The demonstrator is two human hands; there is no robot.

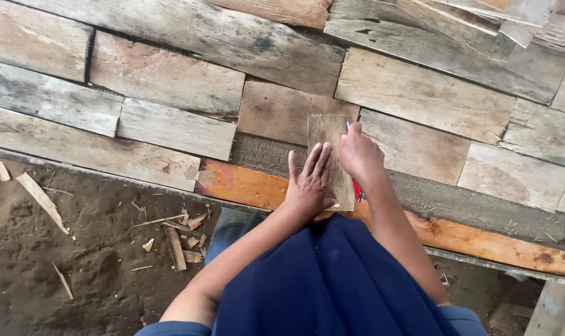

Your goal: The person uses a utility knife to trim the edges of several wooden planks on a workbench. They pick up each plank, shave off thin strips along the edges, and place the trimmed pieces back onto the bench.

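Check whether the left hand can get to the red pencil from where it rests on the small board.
Probably not directly: the red pencil lies under the right hand, which covers most of it; the left hand is flat on the small board.

No packages, labels, signs or screens show anywhere in this view; there is only bare weathered wood, loose dirt and scattered wood chips, none of it printed or marked.
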